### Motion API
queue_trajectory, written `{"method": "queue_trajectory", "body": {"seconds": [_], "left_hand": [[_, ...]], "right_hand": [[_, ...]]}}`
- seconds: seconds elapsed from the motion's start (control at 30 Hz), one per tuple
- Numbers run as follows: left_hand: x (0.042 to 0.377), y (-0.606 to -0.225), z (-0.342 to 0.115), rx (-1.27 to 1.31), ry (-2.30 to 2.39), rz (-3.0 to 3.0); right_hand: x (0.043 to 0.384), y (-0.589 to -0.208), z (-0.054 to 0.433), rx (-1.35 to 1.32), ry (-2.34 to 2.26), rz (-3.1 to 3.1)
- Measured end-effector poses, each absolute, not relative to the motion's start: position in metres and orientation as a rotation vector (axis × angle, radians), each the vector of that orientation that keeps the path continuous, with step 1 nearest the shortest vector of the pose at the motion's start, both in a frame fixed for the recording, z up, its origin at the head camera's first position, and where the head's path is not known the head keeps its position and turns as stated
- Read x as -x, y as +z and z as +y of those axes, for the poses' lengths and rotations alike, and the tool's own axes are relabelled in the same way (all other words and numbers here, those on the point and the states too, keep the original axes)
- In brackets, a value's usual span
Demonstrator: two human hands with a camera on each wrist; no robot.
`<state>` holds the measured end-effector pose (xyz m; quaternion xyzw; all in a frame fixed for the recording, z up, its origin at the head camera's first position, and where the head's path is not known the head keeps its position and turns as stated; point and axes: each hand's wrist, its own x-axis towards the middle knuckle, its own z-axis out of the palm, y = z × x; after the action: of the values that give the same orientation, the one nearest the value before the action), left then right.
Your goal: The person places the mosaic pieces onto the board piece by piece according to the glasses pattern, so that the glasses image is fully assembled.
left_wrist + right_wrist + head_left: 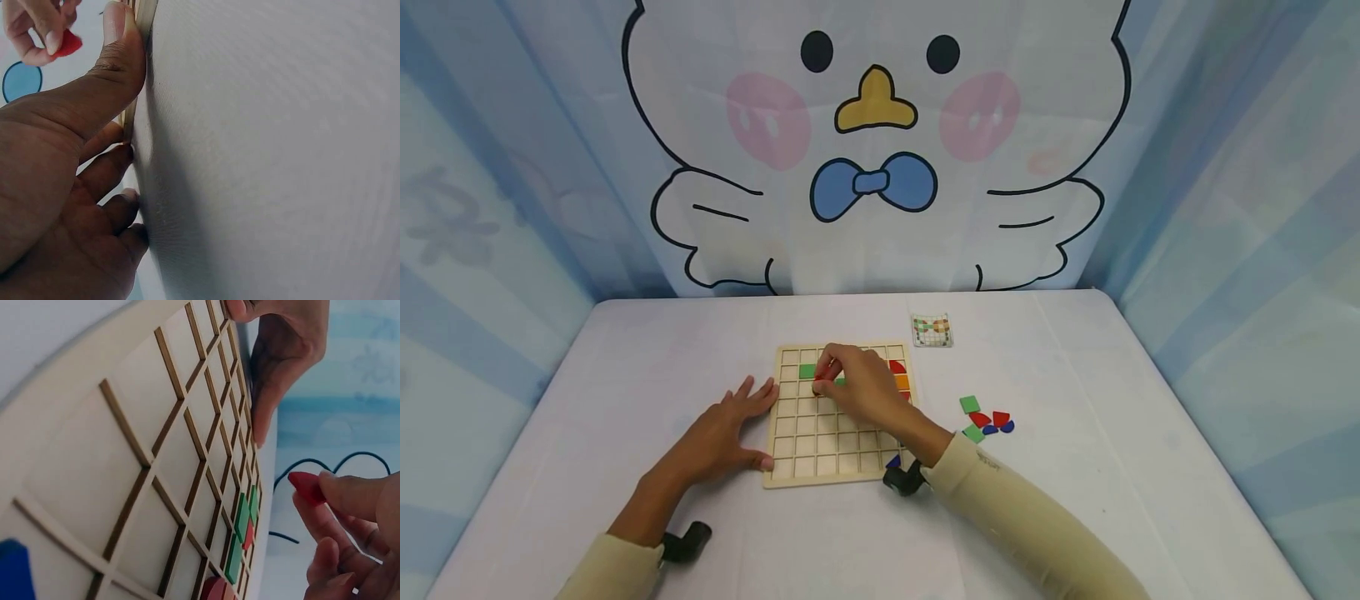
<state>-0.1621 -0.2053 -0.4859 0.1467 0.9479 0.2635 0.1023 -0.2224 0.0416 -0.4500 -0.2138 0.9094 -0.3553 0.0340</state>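
Place: curtained tabletop booth, wider building unclear | cartoon-print backdrop (880,250) | blue side drapes (1262,275) | white table (587,400)

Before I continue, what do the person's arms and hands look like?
The left sleeve and right sleeve are beige, the right bearing a small dark marking. The ungloved left hand and right hand each have a black wrist camera.

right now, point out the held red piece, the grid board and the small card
Red piece (306,486): right wrist view, middle of its visible face
Grid board (803,446): head view, bare square, lower left
Small card (932,331): head view, its middle
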Motion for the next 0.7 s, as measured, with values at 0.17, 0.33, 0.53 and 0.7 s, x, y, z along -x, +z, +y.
{"method": "queue_trajectory", "body": {"seconds": [0.17,0.33,0.53,0.7], "left_hand": [[0.161,-0.485,-0.205,-0.449,0.774,2.802],[0.161,-0.484,-0.205,-0.448,0.768,2.807],[0.162,-0.485,-0.204,-0.411,0.739,2.800],[0.163,-0.487,-0.203,-0.427,0.747,2.810]], "right_hand": [[0.230,-0.450,0.035,0.637,-1.150,2.777],[0.238,-0.449,0.026,0.625,-1.157,2.754],[0.247,-0.450,0.014,0.587,-1.094,2.780],[0.255,-0.453,0.006,0.565,-1.064,2.788]]}}
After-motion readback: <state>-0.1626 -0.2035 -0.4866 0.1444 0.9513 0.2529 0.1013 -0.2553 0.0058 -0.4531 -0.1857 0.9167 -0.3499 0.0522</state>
